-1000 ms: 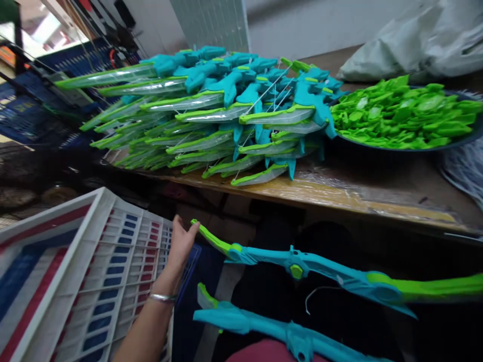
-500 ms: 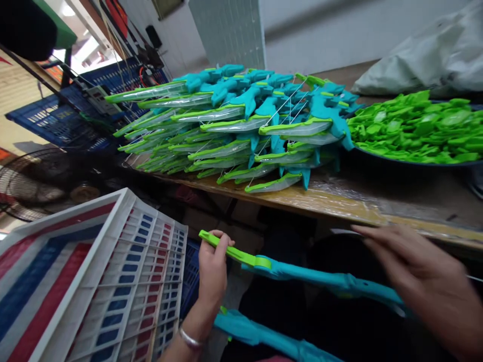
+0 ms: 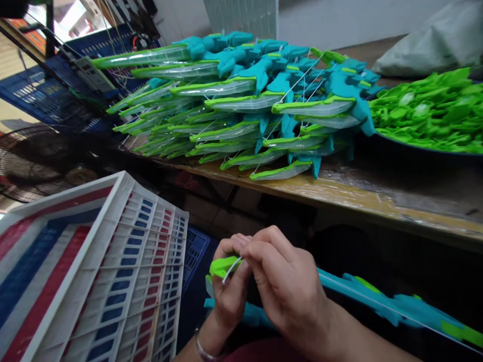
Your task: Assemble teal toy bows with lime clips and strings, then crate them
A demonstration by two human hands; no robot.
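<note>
Head view: white crate [image 3: 96, 256] near hands [image 3: 289, 281]

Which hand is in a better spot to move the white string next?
Probably the right hand: it pinches the white string close beside the green tip. The left hand looks busy holding that tip.

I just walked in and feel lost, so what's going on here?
A person's left hand grips the green tip of a blue bow, and the right hand appears to pinch white string beside it. More bows lie piled on the table, next to a bowl of green parts.
</note>
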